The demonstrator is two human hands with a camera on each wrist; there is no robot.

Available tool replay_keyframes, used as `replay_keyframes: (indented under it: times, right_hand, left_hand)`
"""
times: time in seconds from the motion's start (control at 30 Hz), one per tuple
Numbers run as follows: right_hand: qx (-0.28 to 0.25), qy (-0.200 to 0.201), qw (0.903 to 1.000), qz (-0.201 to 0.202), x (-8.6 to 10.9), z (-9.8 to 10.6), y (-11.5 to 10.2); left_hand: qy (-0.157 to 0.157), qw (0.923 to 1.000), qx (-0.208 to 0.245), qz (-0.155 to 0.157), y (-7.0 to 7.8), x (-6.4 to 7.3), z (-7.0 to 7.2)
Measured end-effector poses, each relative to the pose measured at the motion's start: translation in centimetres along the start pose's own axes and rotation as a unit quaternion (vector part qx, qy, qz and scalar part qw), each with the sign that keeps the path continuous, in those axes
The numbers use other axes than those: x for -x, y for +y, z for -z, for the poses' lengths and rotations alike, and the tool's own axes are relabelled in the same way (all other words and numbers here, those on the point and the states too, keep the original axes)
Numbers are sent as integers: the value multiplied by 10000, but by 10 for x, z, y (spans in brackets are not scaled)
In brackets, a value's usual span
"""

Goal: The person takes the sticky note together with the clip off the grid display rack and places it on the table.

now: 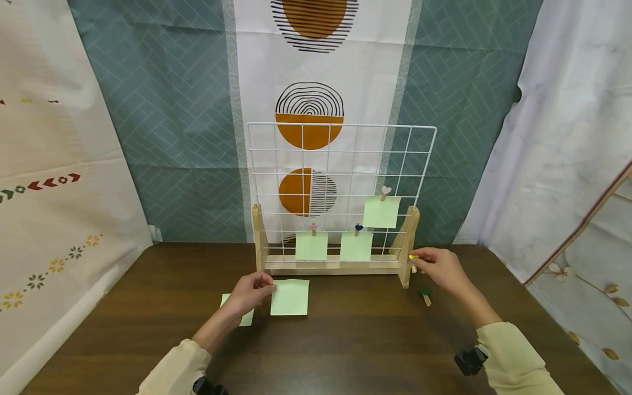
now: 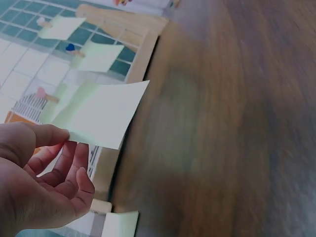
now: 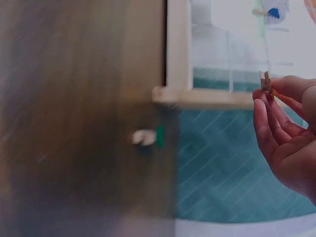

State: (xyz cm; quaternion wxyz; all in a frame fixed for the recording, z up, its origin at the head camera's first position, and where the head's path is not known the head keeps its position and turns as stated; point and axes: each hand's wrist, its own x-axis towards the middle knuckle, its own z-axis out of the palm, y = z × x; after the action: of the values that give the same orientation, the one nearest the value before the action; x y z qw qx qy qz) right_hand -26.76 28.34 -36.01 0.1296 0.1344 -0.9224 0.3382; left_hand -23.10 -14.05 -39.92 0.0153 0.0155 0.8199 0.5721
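Evidently at the pairing of paper and clip; pinched by one edge between thumb and fingers of the bare left hand (image 1: 249, 294), other fingers loosely bent, a pale green square paper note (image 1: 290, 299), on the near left side of the white wire grid (image 1: 342, 125); pinched in the fingertips of the bare right hand (image 1: 440, 269), a small wooden clip with a yellow top (image 1: 413, 257), just beside the pale wooden right support (image 1: 407, 238); opening of the clip too small to judge.

Judged best: keep the pinch clear of the note's far margin; lay that margin flat against a horizontal wire; press the clip wide before contact, then slide over paper and wire together; let go gently, against skewing.

Open room: squares left of the upper green note with a white heart clip (image 1: 382, 213); brown wooden tabletop (image 1: 321, 351) between the hands, for a low crossing. Edges to heed: right support, close to the right fingers; green-topped wooden clip (image 1: 426, 298), lying near and right of that support; second pale green note (image 1: 247, 318), partly hidden by the left hand, possibly easy to drag.
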Motion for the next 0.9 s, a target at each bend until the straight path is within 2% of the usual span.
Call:
replay_keyframes:
  times: [0.27, 0.57, 0.67, 0.9]
  right_hand:
    - [111, -369, 9989, -273, 16, 3, 33]
    - [20, -976, 9937, -547, 24, 5, 60]
    - [-78, -1176, 9913, -580, 26, 4, 65]
    - [-148, -1221, 9903, -642, 30, 4, 74]
  left_hand:
    - [-66, 9959, -840, -318, -10, 4, 3]
    - [176, 9904, -1294, -445, -18, 2, 8]
    - [239, 9883, -1441, -441, -19, 1, 10]
    - [266, 9843, -1711, -331, -25, -3, 14]
